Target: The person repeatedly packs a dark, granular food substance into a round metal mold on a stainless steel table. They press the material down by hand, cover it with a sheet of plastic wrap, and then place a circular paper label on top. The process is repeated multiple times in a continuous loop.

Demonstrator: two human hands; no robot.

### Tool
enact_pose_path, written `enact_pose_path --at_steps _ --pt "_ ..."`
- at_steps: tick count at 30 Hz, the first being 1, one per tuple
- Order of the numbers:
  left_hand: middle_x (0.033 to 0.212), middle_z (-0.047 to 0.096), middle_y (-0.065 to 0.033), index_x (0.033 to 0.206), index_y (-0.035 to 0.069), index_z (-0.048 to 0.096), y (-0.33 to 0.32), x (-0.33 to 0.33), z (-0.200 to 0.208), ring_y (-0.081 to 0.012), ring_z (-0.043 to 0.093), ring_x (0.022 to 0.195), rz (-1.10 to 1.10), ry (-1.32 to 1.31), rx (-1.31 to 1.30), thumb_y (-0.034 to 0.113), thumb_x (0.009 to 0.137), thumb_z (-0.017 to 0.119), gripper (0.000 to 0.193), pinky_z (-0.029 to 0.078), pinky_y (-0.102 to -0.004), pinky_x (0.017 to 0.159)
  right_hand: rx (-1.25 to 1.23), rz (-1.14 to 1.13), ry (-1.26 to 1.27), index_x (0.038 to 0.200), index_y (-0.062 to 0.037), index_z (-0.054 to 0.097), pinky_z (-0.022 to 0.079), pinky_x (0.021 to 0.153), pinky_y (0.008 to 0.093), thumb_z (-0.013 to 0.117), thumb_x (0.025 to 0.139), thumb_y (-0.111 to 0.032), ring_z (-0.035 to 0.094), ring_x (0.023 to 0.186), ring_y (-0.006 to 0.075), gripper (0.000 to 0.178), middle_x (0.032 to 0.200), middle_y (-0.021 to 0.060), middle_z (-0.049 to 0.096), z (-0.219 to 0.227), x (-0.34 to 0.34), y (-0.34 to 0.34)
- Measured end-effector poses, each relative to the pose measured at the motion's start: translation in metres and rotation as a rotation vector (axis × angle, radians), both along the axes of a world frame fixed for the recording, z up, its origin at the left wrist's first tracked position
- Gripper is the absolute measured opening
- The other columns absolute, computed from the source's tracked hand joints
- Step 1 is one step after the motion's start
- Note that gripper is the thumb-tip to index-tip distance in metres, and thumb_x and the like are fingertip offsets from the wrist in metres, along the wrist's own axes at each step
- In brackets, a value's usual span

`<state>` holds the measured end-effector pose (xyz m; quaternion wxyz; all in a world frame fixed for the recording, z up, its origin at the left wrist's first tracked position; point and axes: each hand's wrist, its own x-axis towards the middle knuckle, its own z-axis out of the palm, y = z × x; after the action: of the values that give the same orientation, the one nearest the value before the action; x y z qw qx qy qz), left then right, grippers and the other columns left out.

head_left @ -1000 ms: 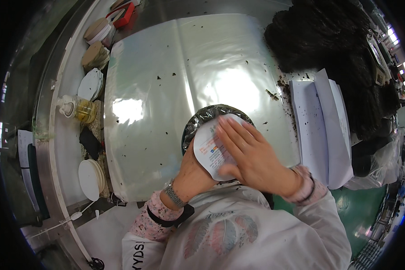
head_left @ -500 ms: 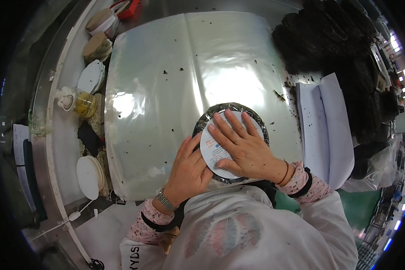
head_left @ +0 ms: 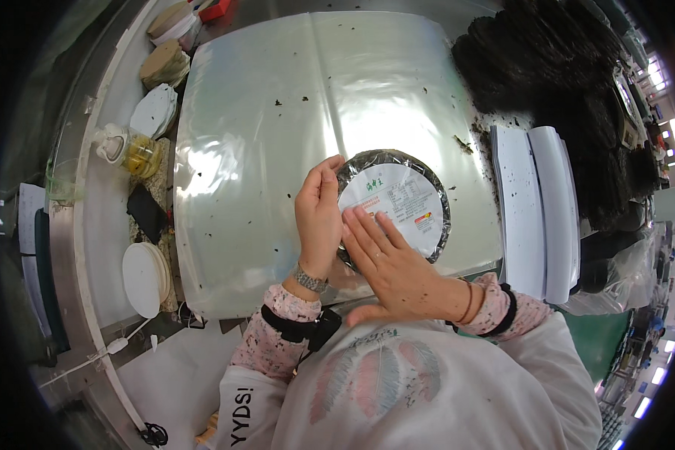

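A round, dark, flat cake, which looks like pressed dried seaweed, lies wrapped in shiny clear film, with a round white label (head_left: 391, 199) covering most of its top. My left hand (head_left: 321, 217) curves around the left rim of the wrapped cake (head_left: 444, 225), its fingers bent against the edge and partly hidden. Across the lower left of the label lies my right hand (head_left: 397, 277), fingers stretched out and thumb apart. Beneath is a large stack of clear plastic film sheets (head_left: 247, 112), sprinkled with dark crumbs.
Round white labels (head_left: 144, 279) and round card stacks (head_left: 165, 64) line the left side, near a jar with yellow contents (head_left: 136, 154). Dark seaweed-like cakes (head_left: 547, 60) are piled at the far right. White paper sheets (head_left: 519, 210) lie at the right.
My right hand has slid down and left across the label, uncovering its upper part. My left hand has moved up along the cake's left rim. The cake sits slightly farther away.
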<state>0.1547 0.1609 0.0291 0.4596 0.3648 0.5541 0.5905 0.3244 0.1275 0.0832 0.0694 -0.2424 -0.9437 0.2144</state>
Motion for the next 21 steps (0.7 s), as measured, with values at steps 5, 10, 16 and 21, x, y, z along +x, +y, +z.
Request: enact_pose_path --at_steps 5,10,16,21 --pt "0.117 0.071 -0.0085 0.128 -0.006 0.065 0.002 -0.002 0.002 -0.0120 0.062 0.099 0.030 -0.185 -0.078 0.029 0.111 0.051 0.041 0.050 -0.0267 0.089 0.033 0.027 -0.038 0.152 -0.0026 0.046 0.020 0.121 0.0638 0.055 0.099 -0.055 0.028 0.153 0.0414 0.075 0.164 0.0165 0.035 0.018 0.022 0.033" --pt "0.100 0.067 -0.0021 0.126 -0.005 0.067 -0.005 0.005 0.014 -0.0100 0.057 0.095 -0.040 -0.050 -0.148 0.036 0.107 0.059 0.046 0.049 -0.0265 0.085 0.269 -0.088 0.031 0.152 -0.0243 0.052 0.017 0.120 0.0677 0.056 0.102 -0.049 0.028 0.154 0.0377 0.056 0.168 0.0083 0.031 -0.016 0.018 0.033" --pt "0.102 0.074 -0.0160 0.123 -0.002 0.069 -0.016 0.013 0.039 -0.0263 0.071 0.081 -0.053 0.513 -0.054 0.022 0.102 0.060 0.034 0.055 -0.0359 0.072 0.253 -0.106 0.022 0.148 -0.0235 0.056 0.013 0.121 0.0663 0.053 0.102 -0.052 0.023 0.156 0.0361 0.054 0.169 0.0094 0.029 -0.019 0.025 0.024" --pt "0.105 0.074 -0.0201 0.123 -0.002 0.068 -0.023 0.039 0.057 -0.0374 0.073 0.093 -0.049 0.934 0.292 0.002 0.088 0.061 0.036 0.059 -0.0432 0.078 0.220 -0.172 0.041 0.139 -0.0192 0.063 0.015 0.121 0.0636 0.060 0.098 -0.052 0.025 0.155 0.0368 0.053 0.167 0.0122 0.031 -0.003 0.042 0.013"
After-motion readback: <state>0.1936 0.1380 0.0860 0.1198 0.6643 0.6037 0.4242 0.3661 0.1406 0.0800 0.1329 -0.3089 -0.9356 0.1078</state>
